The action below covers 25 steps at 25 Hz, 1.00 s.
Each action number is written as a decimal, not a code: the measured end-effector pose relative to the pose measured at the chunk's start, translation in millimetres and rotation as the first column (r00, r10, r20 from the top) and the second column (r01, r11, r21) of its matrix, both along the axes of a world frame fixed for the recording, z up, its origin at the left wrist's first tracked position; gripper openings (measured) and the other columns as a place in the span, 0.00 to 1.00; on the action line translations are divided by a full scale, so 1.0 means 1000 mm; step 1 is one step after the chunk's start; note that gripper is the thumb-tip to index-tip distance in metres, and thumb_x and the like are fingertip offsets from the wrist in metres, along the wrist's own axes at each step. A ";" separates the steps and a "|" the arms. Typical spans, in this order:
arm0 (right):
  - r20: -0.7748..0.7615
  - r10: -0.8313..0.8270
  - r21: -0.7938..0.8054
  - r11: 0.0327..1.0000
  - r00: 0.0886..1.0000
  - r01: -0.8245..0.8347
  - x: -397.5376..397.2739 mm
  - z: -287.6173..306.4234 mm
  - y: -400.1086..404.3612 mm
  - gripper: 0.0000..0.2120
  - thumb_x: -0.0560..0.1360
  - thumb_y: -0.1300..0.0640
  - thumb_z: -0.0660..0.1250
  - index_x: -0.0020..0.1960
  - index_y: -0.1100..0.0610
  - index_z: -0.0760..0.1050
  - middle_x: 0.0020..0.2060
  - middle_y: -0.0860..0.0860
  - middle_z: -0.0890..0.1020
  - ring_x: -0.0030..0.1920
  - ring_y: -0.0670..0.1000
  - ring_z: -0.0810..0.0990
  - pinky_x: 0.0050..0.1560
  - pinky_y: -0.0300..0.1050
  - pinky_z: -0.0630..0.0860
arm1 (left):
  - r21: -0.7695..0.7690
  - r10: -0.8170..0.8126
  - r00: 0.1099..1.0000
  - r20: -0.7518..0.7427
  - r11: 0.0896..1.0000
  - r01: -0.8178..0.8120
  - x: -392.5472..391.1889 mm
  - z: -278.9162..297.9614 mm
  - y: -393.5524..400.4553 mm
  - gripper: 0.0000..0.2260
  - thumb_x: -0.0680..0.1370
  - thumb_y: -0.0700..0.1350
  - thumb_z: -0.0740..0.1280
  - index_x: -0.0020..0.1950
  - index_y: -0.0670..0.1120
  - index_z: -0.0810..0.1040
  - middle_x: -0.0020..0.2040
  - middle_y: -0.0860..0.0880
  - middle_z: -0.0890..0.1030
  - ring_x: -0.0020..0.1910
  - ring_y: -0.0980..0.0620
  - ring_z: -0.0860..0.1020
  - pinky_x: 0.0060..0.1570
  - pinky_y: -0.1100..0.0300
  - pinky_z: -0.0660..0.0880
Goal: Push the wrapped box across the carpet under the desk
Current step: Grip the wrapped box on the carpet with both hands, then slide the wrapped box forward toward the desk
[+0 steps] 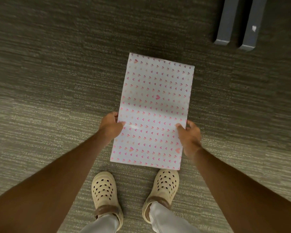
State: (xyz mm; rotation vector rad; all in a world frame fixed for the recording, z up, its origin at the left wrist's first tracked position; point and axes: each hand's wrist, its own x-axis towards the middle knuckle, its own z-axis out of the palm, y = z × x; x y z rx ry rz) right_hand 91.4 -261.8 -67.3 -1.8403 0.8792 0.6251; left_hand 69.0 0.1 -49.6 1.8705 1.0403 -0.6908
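The wrapped box lies on the carpet, short of the grey desk legs. The left hand and right hand each grip one long side. Judging by that, nearly all the push remains.

One head-worn wide-angle view looks almost straight down from standing height. The carpet fills the frame. Both forearms enter from the bottom corners. The clogs sit at bottom centre, marking the wearer's position. Grey furniture legs occupy the top right corner, at the far edge.
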 end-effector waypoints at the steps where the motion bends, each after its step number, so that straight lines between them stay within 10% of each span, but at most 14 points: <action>1: -0.002 0.010 -0.002 1.000 1.000 -0.010 0.003 0.001 -0.002 0.10 0.78 0.51 0.70 0.59 0.48 0.77 0.49 0.47 0.83 0.54 0.55 0.84 0.52 0.53 0.83 | -0.009 0.001 1.000 0.003 1.000 -0.001 0.002 0.004 -0.001 0.14 0.77 0.42 0.68 0.63 0.43 0.76 0.60 0.44 0.81 0.52 0.47 0.79 0.47 0.53 0.77; 12: 0.089 0.099 -0.045 0.994 0.991 -0.096 0.076 0.048 -0.008 0.05 0.76 0.50 0.72 0.52 0.47 0.80 0.52 0.49 0.86 0.50 0.52 0.84 0.55 0.52 0.83 | -0.091 -0.008 0.994 0.113 0.996 0.018 0.063 0.070 0.007 0.17 0.76 0.39 0.70 0.65 0.39 0.76 0.60 0.40 0.81 0.57 0.41 0.81 0.57 0.44 0.79; 19: 0.180 0.116 -0.086 0.991 0.977 -0.102 0.152 0.071 0.014 0.03 0.77 0.47 0.69 0.50 0.43 0.78 0.46 0.43 0.81 0.43 0.45 0.81 0.37 0.40 0.76 | -0.090 -0.112 0.976 0.186 0.987 0.131 0.140 0.078 0.033 0.13 0.77 0.43 0.69 0.61 0.46 0.78 0.58 0.48 0.82 0.56 0.47 0.80 0.46 0.58 0.78; 25: 0.247 0.147 -0.057 0.989 0.958 -0.137 0.213 0.076 0.040 0.07 0.78 0.44 0.67 0.55 0.42 0.76 0.47 0.40 0.79 0.43 0.44 0.80 0.31 0.37 0.76 | -0.252 -0.188 0.928 0.323 0.928 0.275 0.203 0.078 0.077 0.16 0.78 0.43 0.67 0.65 0.43 0.76 0.62 0.46 0.81 0.62 0.44 0.78 0.61 0.46 0.77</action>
